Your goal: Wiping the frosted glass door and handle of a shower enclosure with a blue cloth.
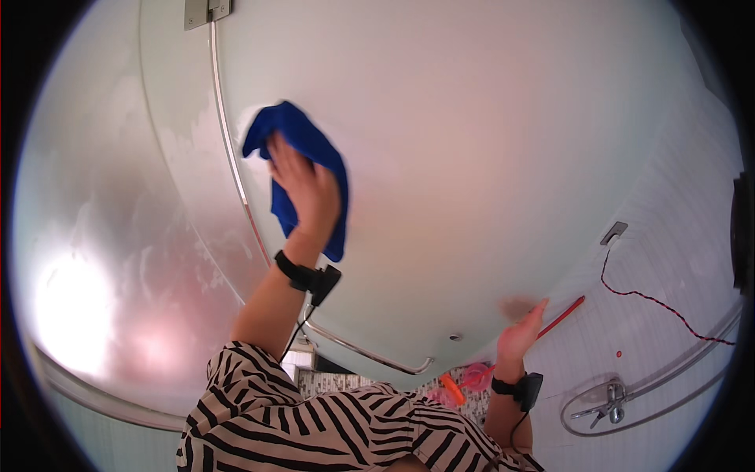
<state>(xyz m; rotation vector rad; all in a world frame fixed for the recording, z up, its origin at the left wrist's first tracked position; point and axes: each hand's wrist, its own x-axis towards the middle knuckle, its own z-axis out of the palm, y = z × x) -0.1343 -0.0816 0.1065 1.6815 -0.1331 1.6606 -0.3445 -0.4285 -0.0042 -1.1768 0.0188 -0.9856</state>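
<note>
A blue cloth (336, 228) lies against the frosted glass panel (472, 157), left of the middle. My left hand (308, 185) holds it there, pressing it to the glass with the fingers laid along it. Part of the cloth hangs below the palm, and the fingers look slightly blurred. Lower right, my right hand (521, 334) is raised with its fingers stretched out and nothing seen in it. A faint reflection shows in the glass beside its fingertips; whether they touch the panel I cannot tell. Each wrist wears a black strap with a small device.
A metal hinge (206, 12) and strip edge the panel at left. A chrome bar handle (370, 352) crosses low down. Right, a white wall carries a shower mixer (609, 409) with its hose, and a red-black cord (645, 296). A red stick (561, 316) stands behind my right hand.
</note>
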